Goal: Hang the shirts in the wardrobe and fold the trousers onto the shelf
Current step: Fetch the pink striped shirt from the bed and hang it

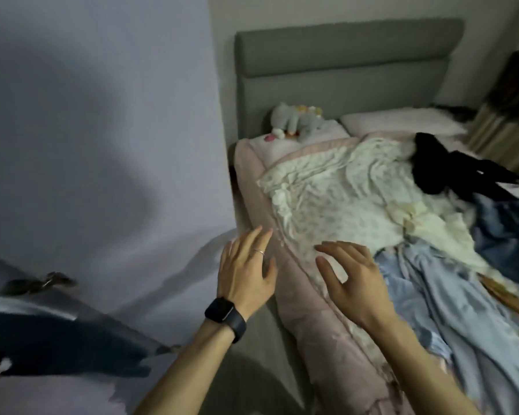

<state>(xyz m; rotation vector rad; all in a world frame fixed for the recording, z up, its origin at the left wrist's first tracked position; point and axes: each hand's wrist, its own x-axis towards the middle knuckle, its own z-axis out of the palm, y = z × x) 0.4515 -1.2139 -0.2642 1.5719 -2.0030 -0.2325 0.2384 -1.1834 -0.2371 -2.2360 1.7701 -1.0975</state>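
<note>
The left grip [246, 271] and right grip [354, 280] are held with fingers spread, nothing clasped, over the side edge of the bed [306, 324]. A light blue garment [450, 310] is heaped just beside the right grip; a black garment [438, 163] is seen nearer the headboard.

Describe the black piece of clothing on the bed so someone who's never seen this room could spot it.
Start at the grey padded headboard and drop to the pale pillow at its right end. Just in front of it, on the cream floral cover, lies the black garment. It is the only black piece; the clothes heaped nearer are light blue and darker blue.
</note>
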